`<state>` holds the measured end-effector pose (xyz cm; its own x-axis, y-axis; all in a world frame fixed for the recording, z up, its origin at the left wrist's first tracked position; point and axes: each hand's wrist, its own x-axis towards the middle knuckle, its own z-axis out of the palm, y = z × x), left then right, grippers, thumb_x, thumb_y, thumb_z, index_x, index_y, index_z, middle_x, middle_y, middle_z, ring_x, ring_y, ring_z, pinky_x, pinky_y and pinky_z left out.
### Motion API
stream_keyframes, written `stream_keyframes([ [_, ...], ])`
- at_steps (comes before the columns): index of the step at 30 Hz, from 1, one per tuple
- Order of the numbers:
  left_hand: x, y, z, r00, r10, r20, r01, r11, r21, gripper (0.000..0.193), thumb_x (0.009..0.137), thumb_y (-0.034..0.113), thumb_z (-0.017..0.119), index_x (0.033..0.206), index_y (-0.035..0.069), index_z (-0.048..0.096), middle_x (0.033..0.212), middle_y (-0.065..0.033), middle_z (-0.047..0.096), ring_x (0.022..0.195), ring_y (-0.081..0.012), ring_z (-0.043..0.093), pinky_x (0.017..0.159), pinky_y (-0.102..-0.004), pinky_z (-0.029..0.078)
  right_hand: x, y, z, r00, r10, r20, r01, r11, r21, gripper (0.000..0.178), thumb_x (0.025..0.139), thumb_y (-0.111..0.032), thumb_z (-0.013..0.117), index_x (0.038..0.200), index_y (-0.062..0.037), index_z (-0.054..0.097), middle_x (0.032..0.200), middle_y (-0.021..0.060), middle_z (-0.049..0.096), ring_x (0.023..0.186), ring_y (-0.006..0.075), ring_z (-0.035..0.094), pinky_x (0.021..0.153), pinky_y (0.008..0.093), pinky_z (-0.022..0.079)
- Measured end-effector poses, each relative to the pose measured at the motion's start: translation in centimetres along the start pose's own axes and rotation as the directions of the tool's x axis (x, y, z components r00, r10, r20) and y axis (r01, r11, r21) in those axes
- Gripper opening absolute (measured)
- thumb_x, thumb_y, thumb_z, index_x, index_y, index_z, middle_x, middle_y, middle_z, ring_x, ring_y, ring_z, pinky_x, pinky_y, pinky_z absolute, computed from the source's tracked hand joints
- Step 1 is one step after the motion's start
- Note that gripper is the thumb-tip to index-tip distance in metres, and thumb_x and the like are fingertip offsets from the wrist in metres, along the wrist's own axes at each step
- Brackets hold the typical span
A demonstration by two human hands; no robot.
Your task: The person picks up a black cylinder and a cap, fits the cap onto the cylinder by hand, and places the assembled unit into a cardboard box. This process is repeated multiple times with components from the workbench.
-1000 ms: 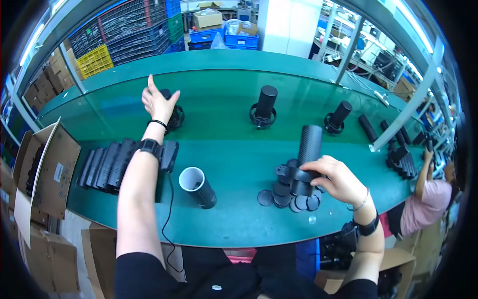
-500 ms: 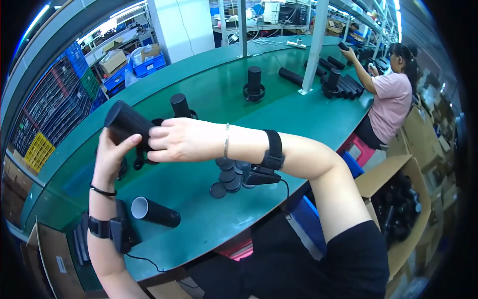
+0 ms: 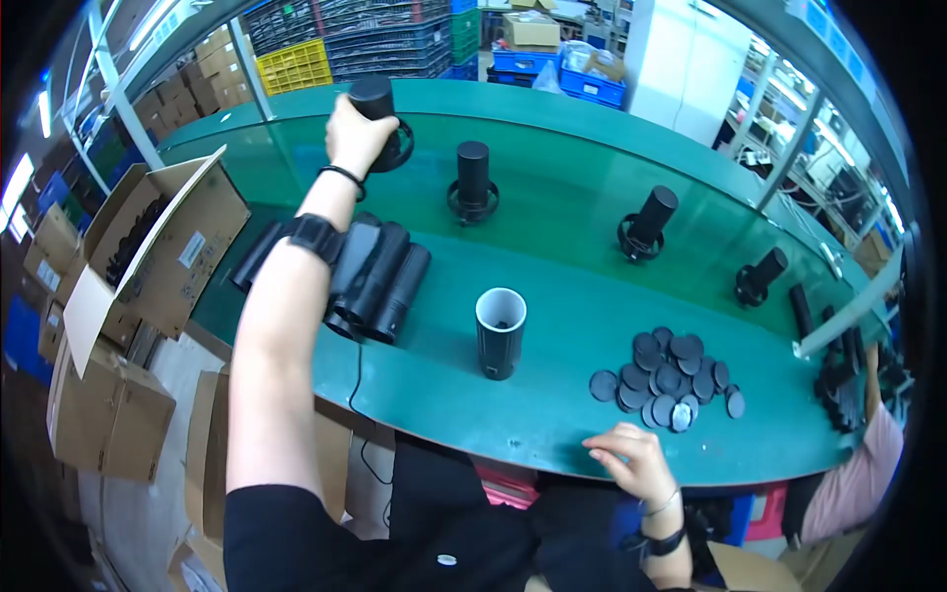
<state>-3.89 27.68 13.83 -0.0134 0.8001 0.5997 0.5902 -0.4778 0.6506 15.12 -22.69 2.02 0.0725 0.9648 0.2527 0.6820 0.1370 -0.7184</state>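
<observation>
At the far left of the green worktable (image 3: 434, 385), my left hand (image 3: 357, 136) is closed round a black cylinder (image 3: 372, 99) with a dark ring (image 3: 399, 146) at its lower end. My right hand (image 3: 636, 459) is by the near edge, holding nothing, its fingers loosely stretched out. Beyond its fingertips lies a loose pile of flat black discs (image 3: 667, 378). A black tube (image 3: 500, 340) with a white inside stands upright at mid-table, its open end up. Several black tubes (image 3: 380, 281) lie side by side below my left forearm.
Three more black cylinders on ring bases, the nearest one (image 3: 473, 178) among them, stand along the darker green strip. An open carton (image 3: 187, 247) borders the table's left end. At the right, a co-worker's pink sleeve (image 3: 858, 483) shows beside dark parts. Metal posts (image 3: 853, 308) rise from the table.
The view has swung left. The black cylinder was between both hands; now only my left hand has it, out at the far left. My right hand has let go and drawn back to the near edge.
</observation>
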Motion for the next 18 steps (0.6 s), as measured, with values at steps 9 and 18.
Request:
stream_keyframes([
  [9, 0.9, -6.1, 11.2, 0.971, -0.229, 0.073, 0.224, 0.972, 0.072, 0.070, 0.055, 0.021, 0.092, 0.115, 0.004, 0.059, 0.118, -0.0213, 0.065, 0.113, -0.0385, 0.061, 0.096, -0.0461, 0.051, -1.0, 3.8, 5.6, 0.981, 0.152, -0.117, -0.143, 0.986, 0.080, 0.009, 0.081, -0.004, 0.071, 0.089, -0.0034, 0.074, 0.072, 0.0106, 0.066, 0.066, 0.0264, 0.063, 0.063, 0.0356, 0.049],
  [18, 1.0, -9.3, 14.6, 0.895, -0.413, 0.169, 0.364, 0.894, 0.260, 0.076, 0.059, 0.022, 0.094, 0.119, 0.001, 0.053, 0.116, -0.0220, 0.066, 0.111, -0.0363, 0.064, 0.095, -0.0445, 0.053, -0.7, 3.8, 5.6, 0.974, 0.171, -0.146, -0.155, 0.981, 0.112, 0.008, 0.081, -0.003, 0.070, 0.089, -0.0029, 0.073, 0.071, 0.0108, 0.065, 0.064, 0.0257, 0.062, 0.062, 0.0353, 0.048],
])
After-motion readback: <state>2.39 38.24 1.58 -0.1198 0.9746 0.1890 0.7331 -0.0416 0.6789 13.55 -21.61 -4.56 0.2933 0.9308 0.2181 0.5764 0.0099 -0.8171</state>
